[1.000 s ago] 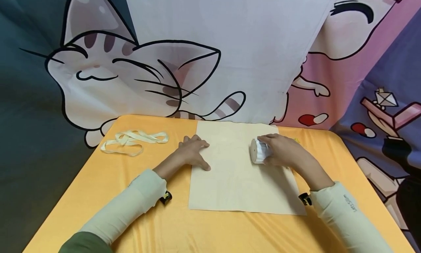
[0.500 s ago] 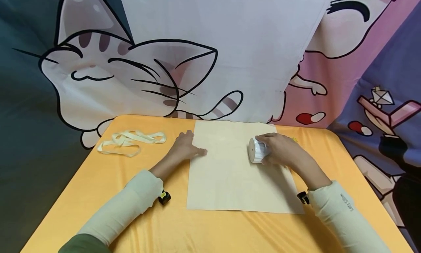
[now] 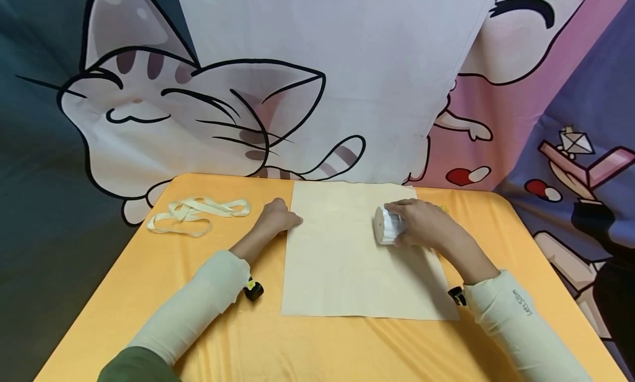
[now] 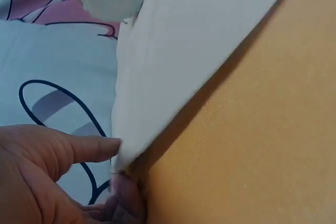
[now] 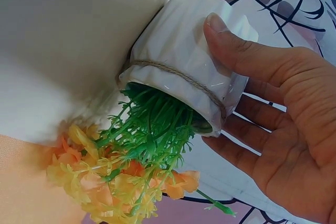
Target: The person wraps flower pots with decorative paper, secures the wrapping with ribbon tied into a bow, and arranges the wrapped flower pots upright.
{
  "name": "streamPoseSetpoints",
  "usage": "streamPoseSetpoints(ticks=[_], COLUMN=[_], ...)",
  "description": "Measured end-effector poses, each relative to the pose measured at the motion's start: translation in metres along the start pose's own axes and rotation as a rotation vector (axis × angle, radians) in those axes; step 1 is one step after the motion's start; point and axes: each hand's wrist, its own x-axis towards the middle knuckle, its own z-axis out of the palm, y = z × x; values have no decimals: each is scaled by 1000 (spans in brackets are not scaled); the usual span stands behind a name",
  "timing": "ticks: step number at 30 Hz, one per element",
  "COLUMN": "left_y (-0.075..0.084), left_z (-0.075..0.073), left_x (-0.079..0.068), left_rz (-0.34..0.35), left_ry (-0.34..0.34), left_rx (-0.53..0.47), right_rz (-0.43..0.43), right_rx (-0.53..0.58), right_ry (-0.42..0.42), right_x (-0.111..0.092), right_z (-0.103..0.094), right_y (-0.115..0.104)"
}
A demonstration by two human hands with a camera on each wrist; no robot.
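Right hand [image 3: 426, 225] grips a white pot [image 5: 178, 40], thumb on one side and fingers curled round the other. The pot lies on its side over the right part of a cream sheet [image 3: 342, 272], base toward the left hand; twine [image 5: 173, 72] circles it near the mouth. From that mouth come green stems [image 5: 152, 119] and yellow and orange flowers [image 5: 115, 187], pointing right in the head view. Left hand [image 3: 273, 221] pinches the sheet's left edge between thumb and finger. The sheet is spread on a counter [image 3: 317, 349] covered in yellow cloth. Farther left, apart from the sheet, a pale ribbon [image 3: 208, 207] lies in loose loops. Pale sleeves [image 3: 521, 321] cover both forearms. Behind the counter hangs a backdrop [image 3: 297, 23] with a smiling cartoon cat.
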Motion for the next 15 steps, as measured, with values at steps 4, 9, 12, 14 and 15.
streamPoseSetpoints(ticks=[4, 9, 12, 14, 15], left_y=[7, 5, 5, 5, 5], left_z=[-7, -4, 2, 7, 10], left_x=[-17, -13, -12, -13, -13], left_rz=[-1, 41, 70, 70, 64], left_ry=[-98, -293, -413, -472, -488], left_rx=[-310, -688, -919, -1029, -1066], right_rz=[3, 1, 8, 13, 16], right_rx=[1, 3, 2, 4, 5], right_ry=[-4, -1, -7, -13, -16], right_x=[1, 2, 2, 2, 2], right_z=[1, 1, 1, 1, 1], right_y=[-1, 0, 0, 0, 0])
